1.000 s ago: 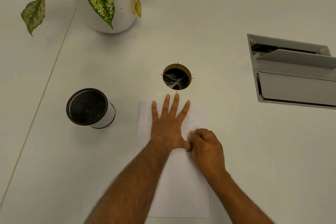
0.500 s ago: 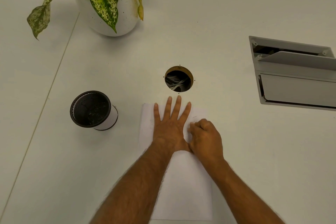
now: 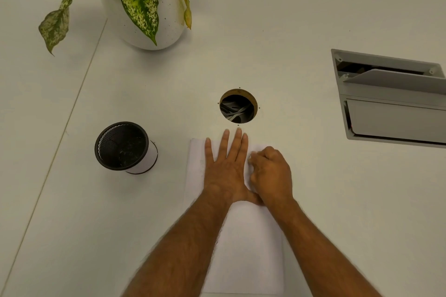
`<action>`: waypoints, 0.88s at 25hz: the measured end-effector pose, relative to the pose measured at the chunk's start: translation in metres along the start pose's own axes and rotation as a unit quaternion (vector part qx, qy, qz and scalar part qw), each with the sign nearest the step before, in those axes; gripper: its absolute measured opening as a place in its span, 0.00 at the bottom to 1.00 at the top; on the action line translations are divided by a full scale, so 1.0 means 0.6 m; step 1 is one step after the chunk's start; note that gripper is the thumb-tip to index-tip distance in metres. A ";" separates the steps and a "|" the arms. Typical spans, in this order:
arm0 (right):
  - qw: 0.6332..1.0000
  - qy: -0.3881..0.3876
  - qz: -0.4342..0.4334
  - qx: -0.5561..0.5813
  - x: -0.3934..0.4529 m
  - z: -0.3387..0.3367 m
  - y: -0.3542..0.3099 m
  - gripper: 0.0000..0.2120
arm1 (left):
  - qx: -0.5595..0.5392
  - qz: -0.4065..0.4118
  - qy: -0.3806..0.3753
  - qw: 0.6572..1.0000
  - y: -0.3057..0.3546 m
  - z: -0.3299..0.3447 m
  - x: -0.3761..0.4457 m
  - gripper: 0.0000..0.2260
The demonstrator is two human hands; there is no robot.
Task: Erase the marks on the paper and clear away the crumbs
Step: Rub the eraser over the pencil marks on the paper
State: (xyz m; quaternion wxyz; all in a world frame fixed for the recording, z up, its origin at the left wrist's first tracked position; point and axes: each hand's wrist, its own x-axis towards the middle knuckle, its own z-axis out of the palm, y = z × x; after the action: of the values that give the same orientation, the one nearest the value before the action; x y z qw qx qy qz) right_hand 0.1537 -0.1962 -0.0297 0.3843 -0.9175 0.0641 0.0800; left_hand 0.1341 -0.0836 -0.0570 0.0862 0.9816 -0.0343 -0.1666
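Note:
A white sheet of paper (image 3: 251,248) lies lengthwise on the white table in front of me. My left hand (image 3: 224,171) presses flat on its upper part, fingers straight and pointing away, with their tips past the paper's far edge. Close beside it on the right, my right hand (image 3: 270,173) is curled near the paper's far right corner. Its fingertips pinch a small pale eraser (image 3: 250,157), which is mostly hidden. No marks or crumbs show on the visible paper.
A black mesh cup (image 3: 123,146) stands left of the paper. A round cable hole (image 3: 238,106) lies just beyond my fingertips. A potted plant (image 3: 144,19) is at the back left, and a grey hinged cable box (image 3: 391,99) is set into the table at the right.
My right hand has slid up the paper toward its far right corner, covering the faint mark there. My left hand stays flat, its fingers now closer together.

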 end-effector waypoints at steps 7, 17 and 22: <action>0.998 -0.054 0.024 0.016 -0.078 -0.018 0.027 0.13 | 0.004 -0.010 0.015 1.000 -0.001 -0.001 -0.002 0.55; 0.985 -0.025 -0.121 -0.120 -0.009 -0.009 -0.004 0.05 | 0.011 -0.009 0.002 1.000 -0.001 -0.002 -0.002 0.64; 0.991 -0.054 -0.099 -0.066 -0.084 -0.025 0.024 0.10 | 0.011 -0.016 0.017 1.000 -0.001 0.002 -0.002 0.58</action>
State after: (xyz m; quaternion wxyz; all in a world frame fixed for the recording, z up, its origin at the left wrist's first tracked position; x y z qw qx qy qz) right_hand 0.1030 -0.2141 -0.0192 0.3315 -0.9371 -0.0536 0.0949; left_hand 0.1328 -0.0832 -0.0577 0.0737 0.9857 -0.0190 -0.1505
